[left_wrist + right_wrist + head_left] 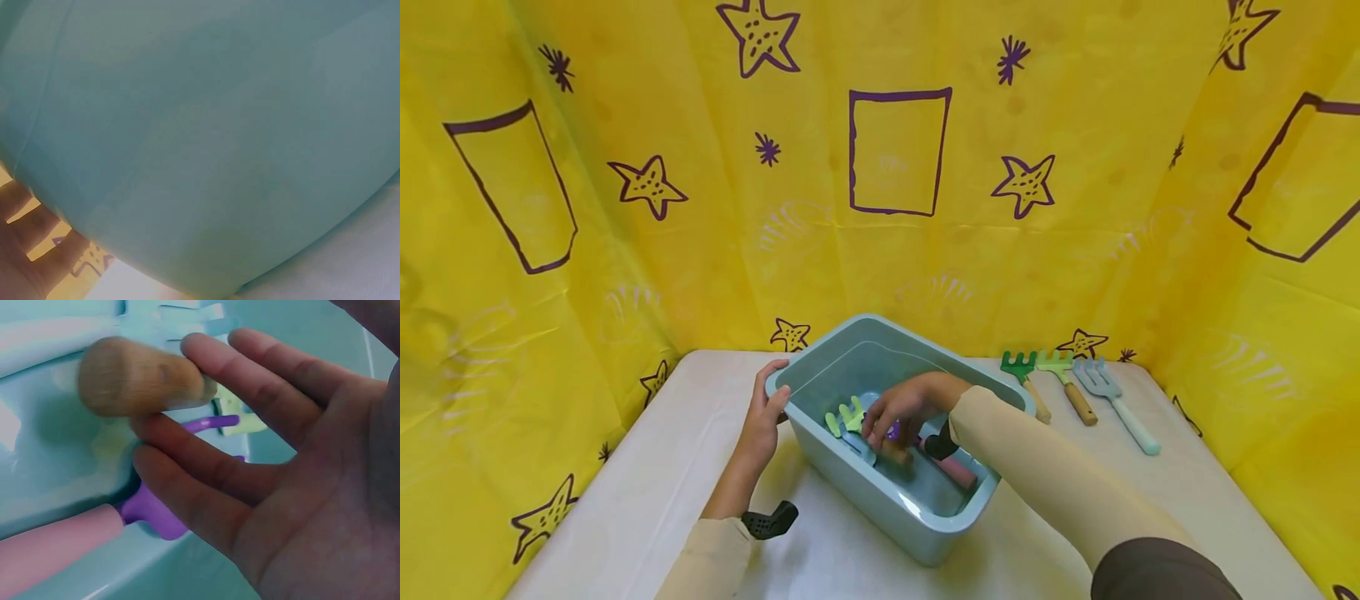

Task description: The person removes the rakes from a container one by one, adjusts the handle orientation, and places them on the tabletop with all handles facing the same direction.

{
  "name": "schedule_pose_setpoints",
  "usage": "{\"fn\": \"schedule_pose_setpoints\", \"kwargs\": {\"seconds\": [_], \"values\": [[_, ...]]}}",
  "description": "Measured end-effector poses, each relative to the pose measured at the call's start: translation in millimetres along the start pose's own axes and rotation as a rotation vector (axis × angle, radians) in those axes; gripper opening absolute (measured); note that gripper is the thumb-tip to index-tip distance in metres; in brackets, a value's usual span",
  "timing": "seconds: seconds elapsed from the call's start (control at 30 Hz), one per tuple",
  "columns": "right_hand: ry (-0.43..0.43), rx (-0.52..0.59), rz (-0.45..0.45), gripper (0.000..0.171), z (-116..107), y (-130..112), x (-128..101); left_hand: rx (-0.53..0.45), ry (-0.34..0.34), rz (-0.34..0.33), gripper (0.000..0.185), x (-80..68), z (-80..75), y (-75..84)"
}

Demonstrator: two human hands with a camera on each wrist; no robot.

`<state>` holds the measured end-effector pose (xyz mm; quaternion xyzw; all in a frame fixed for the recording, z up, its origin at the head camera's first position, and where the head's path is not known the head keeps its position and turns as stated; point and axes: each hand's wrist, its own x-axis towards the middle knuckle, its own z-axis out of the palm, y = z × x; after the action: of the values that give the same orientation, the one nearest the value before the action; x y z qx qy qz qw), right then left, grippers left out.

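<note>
1. The step in hand looks like picking a garden tool out of the blue tub (842, 454) on the table (647, 467); the right hand (901, 410) is down inside it, among the tools.
2. In the right wrist view the right hand's fingers (250, 387) lie nearly straight and loose; the fingertips touch the wooden handle (140, 378) of one tool but are not curled round it, so nothing is gripped yet.
3. Just beneath those fingers lie a purple tool piece (153, 515) joined to a pink handle (56, 544); pale green tines (844, 417) show beside the hand in the head view.
4. The left hand (765, 417) steadies the tub at its far-left corner, thumb over the rim; its wrist camera shows only the blue wall, so how firmly it clamps is hard to tell, though it appears to hold.
5. Three more tools, a dark green rake (1024, 375), a light green rake (1067, 379) and a pale blue fork (1112, 400), lie in a row on the table to the right of the tub.
6. The next move, I judge, calls for curling fingers and thumb round the wooden handle; then lifting it clear of the purple piece and rim.
</note>
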<state>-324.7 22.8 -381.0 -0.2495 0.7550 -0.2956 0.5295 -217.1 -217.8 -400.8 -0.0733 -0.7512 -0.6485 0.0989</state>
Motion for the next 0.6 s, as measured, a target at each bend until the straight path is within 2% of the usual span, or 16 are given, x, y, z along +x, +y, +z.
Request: {"fn": "schedule_pose_setpoints", "kwargs": {"seconds": [0.13,0.37,0.6], "values": [[0.065,-0.04,-0.067,0.049,-3,-2,-6,0.009,0.0,0.008,0.049,0.9,-0.3,-1.6],[0.289,0.0,-0.224,0.032,-6,-3,-10,0.021,0.005,0.013,0.05,3.9,-1.0,-12.2],[0.352,0.062,-0.226,0.026,-7,-2,-12,-0.029,0.001,0.051,0.048,2.5,-1.4,-8.7]]}}
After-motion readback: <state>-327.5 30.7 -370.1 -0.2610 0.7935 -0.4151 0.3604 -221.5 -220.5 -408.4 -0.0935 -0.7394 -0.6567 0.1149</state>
